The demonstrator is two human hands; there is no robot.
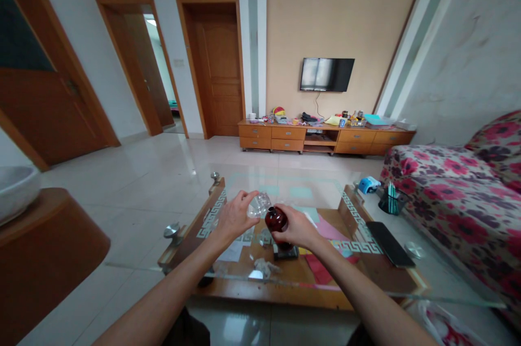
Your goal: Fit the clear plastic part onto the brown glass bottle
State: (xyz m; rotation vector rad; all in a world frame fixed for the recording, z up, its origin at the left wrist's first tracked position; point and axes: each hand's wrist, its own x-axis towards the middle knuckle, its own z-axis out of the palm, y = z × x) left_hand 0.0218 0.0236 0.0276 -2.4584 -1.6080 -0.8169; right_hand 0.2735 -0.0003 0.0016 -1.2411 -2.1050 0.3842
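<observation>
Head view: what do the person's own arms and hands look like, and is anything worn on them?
The left hand and right hand are ungloved, with no ring, watch or bracelet visible. The left forearm and right forearm taper toward the wrists; no sleeve, cable or marking shows within the frame.

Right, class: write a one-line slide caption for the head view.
Left hand holds a clear container, right hand a brown bottle, above a glass table.

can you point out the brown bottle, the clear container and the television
Brown bottle (276,220), head view: on its body.
Clear container (258,206), head view: on its side.
Television (327,75), head view: mid-screen.
</observation>
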